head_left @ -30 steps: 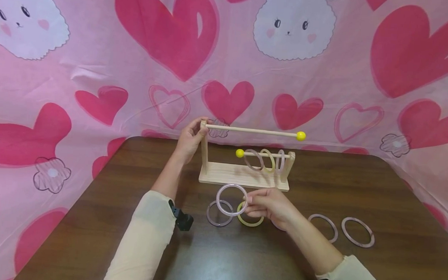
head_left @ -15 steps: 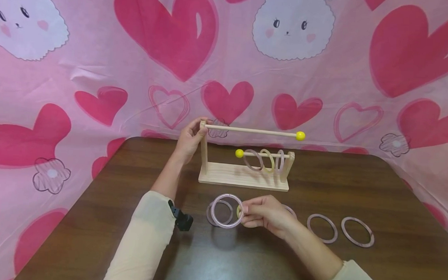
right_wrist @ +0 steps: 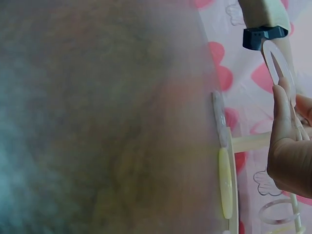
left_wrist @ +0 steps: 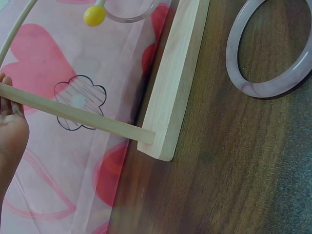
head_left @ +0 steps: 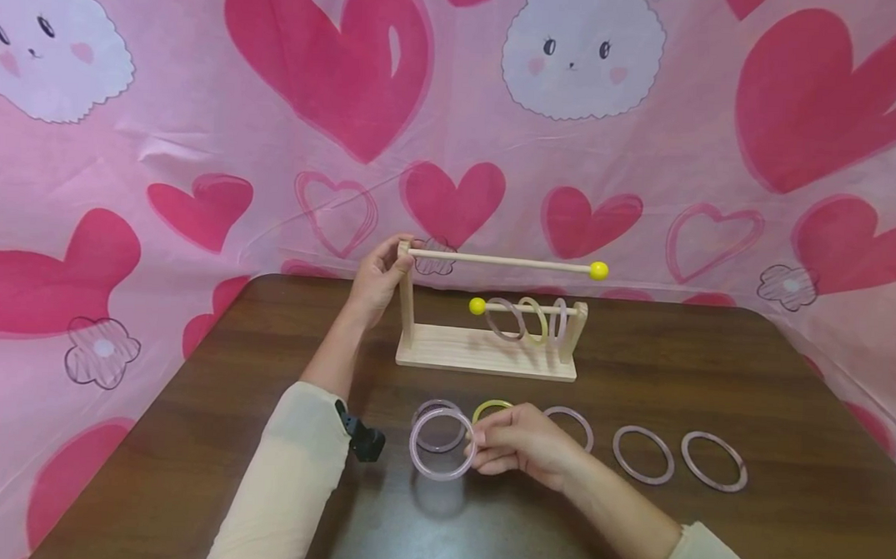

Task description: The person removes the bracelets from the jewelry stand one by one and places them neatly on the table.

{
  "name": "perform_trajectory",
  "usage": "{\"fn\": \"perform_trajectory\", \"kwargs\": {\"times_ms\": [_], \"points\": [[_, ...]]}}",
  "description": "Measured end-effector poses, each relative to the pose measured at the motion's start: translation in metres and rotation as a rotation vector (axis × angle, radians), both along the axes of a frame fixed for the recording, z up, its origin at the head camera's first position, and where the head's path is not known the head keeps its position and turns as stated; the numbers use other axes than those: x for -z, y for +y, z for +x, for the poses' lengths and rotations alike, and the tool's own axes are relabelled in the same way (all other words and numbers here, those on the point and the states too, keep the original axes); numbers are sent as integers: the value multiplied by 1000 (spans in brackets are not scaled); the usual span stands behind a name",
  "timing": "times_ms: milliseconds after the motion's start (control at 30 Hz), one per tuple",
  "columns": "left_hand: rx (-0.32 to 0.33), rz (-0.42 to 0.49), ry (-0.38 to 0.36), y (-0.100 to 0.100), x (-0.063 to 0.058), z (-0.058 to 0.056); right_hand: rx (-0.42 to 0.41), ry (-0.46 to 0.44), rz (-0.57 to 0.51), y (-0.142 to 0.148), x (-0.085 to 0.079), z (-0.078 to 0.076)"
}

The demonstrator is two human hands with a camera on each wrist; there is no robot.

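A wooden bangle stand [head_left: 452, 359] has a long upper rod and a shorter lower rod, each tipped with a yellow ball. My left hand [head_left: 376, 285] grips the top of its left post [left_wrist: 73, 114]. Three bangles hang on the lower rod: a brownish-purple one [head_left: 519, 333], a yellow one [head_left: 544, 324] and a pale one [head_left: 554, 330]. Above the table, my right hand [head_left: 527, 441] pinches the right side of a pale purple bangle [head_left: 442, 476], ring face toward the head camera. In the right wrist view, the held bangle [right_wrist: 269, 58] appears nearly edge-on.
Several bangles lie in a row before the stand. A purple one [head_left: 416, 411] is partly behind the held bangle, and a yellow one [head_left: 493, 403] is half covered by my right hand. Farther right lie three purplish ones [head_left: 583, 422]. A pink heart-printed cloth [head_left: 454, 130] backs the table.
My right hand has brought the pale purple bangle down and slightly left, away from the stand toward the near side. My left hand keeps its grip on the post.
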State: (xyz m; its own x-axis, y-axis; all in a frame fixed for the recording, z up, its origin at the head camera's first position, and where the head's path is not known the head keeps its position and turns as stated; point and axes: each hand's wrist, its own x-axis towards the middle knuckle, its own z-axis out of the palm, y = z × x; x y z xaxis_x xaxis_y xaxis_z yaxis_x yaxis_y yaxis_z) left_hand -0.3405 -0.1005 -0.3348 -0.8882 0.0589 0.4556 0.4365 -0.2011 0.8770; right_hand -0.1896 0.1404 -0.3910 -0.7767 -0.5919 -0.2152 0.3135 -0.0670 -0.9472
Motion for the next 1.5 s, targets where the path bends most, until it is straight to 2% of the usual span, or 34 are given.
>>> {"fn": "perform_trajectory", "kwargs": {"times_ms": [133,467,1067,1300,1500], "points": [[7,15,3,0,1,1,-20,1,8,-3,2,3],[23,35,11,-1,2,1,-42,12,135,-11,6,5],[1,11,-10,-1,0,1,-45,53,226,-14,11,6],[20,17,-16,0,0,0,-55,63,263,-14,11,7],[25,29,-5,-1,1,1,-125,80,350,-13,11,10]]}}
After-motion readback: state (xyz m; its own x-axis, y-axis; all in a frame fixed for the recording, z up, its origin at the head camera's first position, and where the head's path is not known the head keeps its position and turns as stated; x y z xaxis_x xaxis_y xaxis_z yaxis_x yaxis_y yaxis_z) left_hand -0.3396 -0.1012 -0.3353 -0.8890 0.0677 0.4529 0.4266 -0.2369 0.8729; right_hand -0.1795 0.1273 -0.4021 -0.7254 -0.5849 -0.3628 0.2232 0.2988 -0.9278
